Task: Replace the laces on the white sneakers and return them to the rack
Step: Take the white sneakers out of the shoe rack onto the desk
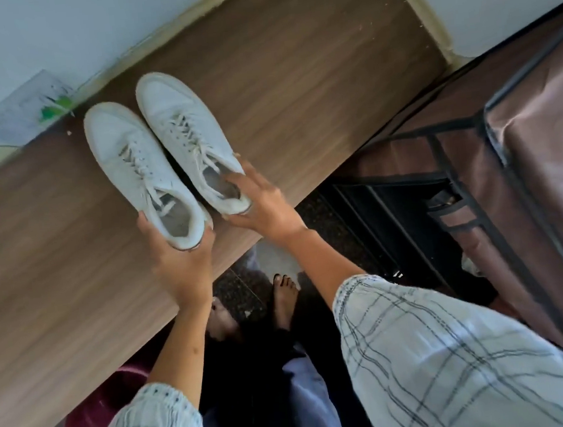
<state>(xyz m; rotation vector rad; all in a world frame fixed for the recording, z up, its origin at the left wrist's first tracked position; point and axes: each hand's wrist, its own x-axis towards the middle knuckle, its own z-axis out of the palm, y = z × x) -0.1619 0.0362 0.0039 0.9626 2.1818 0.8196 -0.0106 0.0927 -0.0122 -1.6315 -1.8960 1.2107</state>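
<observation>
Two white sneakers lie side by side on a wooden table (pixel 294 74), toes pointing away from me, both laced with white laces. My left hand (pixel 178 261) grips the heel of the left sneaker (pixel 130 159), thumb on one side and fingers wrapped around the other. My right hand (pixel 262 205) holds the heel of the right sneaker (pixel 181 119), with fingers reaching into its opening and the thumb under the heel. Both heels sit near the table's front edge.
A brown fabric-covered shoe rack (pixel 509 163) with a dark open shelf stands to the right of the table. A paper sheet with green marks (pixel 22 111) lies at the table's far left. A maroon tub (pixel 96 410) sits on the floor below, beside my bare feet (pixel 284 295).
</observation>
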